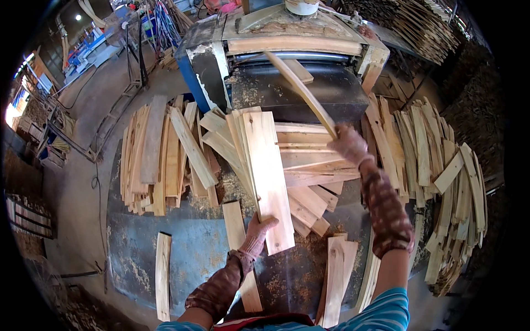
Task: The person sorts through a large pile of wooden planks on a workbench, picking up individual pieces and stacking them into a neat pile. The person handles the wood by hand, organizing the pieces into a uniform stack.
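My gloved left hand (256, 234) is closed on the near end of a fanned bunch of wooden boards (269, 176), its thumb over the top one. In my right hand (350, 144), also gloved, is the near end of a long narrow wooden slat (303, 94). That slat slants away to the left, its far tip in front of the roller slot of a planer-like machine (298, 44). Part of a short board (301, 71) shows behind the slat on the machine's dark bed (254, 91). Both forearms wear brown patterned sleeves.
A pile of boards (160, 149) lies on the left of the metal table (182, 220), with crosswise boards (314, 165) in the middle. Further stacks (458, 204) stand at the right. Loose boards (163, 276) lie near the front edge. Sawdust is scattered about.
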Tool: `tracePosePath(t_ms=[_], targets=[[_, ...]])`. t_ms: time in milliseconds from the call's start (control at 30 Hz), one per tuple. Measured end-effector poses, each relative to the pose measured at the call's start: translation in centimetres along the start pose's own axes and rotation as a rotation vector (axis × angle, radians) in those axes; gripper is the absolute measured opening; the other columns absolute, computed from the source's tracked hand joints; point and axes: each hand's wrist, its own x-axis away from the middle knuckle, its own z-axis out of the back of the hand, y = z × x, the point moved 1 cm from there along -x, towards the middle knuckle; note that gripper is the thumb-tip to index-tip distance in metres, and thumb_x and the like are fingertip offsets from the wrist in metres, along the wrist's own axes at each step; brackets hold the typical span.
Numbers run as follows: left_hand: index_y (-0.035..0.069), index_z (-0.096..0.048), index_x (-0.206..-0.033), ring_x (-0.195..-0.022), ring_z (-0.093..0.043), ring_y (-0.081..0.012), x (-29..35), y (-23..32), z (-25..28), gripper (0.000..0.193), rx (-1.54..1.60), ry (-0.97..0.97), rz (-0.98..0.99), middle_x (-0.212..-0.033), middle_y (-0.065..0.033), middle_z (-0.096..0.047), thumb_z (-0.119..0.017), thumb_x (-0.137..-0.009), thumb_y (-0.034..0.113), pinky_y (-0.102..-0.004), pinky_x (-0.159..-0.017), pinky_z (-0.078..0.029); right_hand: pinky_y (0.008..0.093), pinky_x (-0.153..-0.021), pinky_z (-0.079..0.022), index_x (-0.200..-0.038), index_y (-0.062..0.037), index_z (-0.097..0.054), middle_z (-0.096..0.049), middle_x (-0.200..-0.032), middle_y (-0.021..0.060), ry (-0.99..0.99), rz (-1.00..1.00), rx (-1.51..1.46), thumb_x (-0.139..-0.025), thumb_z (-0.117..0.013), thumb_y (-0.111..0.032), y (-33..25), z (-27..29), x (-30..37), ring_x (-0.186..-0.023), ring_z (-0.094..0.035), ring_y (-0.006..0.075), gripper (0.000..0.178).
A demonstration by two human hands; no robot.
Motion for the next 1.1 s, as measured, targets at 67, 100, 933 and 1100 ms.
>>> tracePosePath(t_ms=[67,100,933,1100], targets=[[-0.001,-0.055,-0.128,-0.095,-0.066,-0.0207,0.2,0.2,-0.7,0.057,-0.012,-0.039,0.003,-0.107,-0.0082,-0.068,-0.081,-0.079,0.015,-0.0352,-0.085,-0.055,0.0407,-0.059,-0.057,-0.133,-0.0089,-0.059,-0.069,-0.09,0.0185,-0.016,0.018,-0.211,-0.087,-0.063,-0.027,1.9,-4.9,5.9,-0.07,-0.07,0.0333,0.049],[-0.001,-0.055,-0.127,-0.094,-0.067,-0.0206,0.5,0.4,-0.3,0.056,-0.015,-0.028,-0.005,-0.106,-0.0084,-0.068,-0.08,-0.08,0.015,-0.0349,-0.085,-0.055,0.0391,-0.052,-0.055,-0.133,-0.0089,-0.06,-0.069,-0.082,0.0171,0.071,0.042,-0.271,-0.089,-0.064,-0.03,0.0,-7.2,10.4,-0.064,-0.07,0.0313,0.049],[-0.003,-0.047,-0.138,-0.115,-0.06,-0.0241,22.2,0.3,16.2,0.087,-0.62,0.038,0.023,-0.123,-0.0174,-0.064,-0.087,-0.07,0.034,-0.0355,-0.1,-0.047,0.0373,-0.106,-0.046,-0.139,-0.0064,-0.057,-0.054,-0.143,0.0198,-0.63,0.174,-0.967,-0.088,-0.074,-0.028,-16.2,-19.3,48.9,-0.127,-0.057,0.0322,0.059],[0.001,-0.05,-0.134,-0.116,-0.063,-0.0331,31.4,-0.1,23.1,0.084,-0.842,0.445,0.004,-0.121,-0.021,-0.066,-0.084,-0.067,0.039,-0.0394,-0.099,-0.049,0.0339,-0.096,-0.051,-0.134,-0.0029,-0.061,-0.065,-0.129,0.0163,-0.916,-0.055,-0.827,-0.092,-0.07,-0.029,-17.7,-17.3,49.0,-0.116,-0.064,0.0263,0.05]])
